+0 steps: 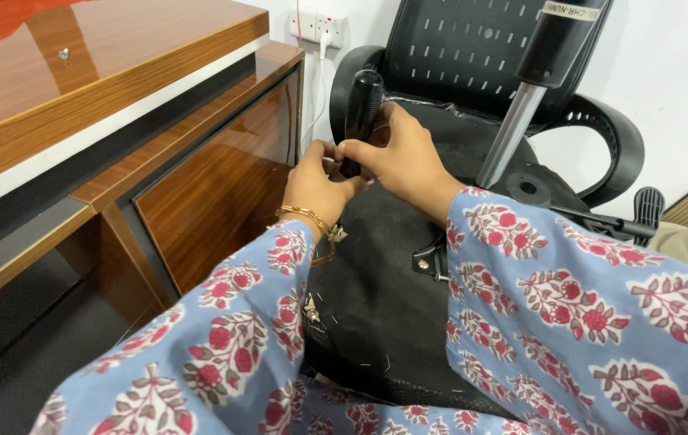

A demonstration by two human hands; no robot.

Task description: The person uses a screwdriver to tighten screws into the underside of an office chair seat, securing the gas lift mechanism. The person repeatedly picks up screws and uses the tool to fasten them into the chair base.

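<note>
An overturned black office chair lies in front of me, the fabric underside of its seat (376, 266) facing up. My right hand (398, 157) grips a tool with a thick black handle (361, 105) standing upright over the seat's far edge. My left hand (316, 181), with gold bangles on the wrist, is closed around the tool's lower end, its fingers touching my right hand. The tool's tip is hidden between the hands. Both arms wear blue sleeves with red flowers.
The chair's gas cylinder (521, 113) rises at the upper right, beside an armrest (613, 141) and a lever (630, 221). A wooden desk and cabinet (199, 169) stand close on the left. A wall socket (317, 28) with a white cable sits behind.
</note>
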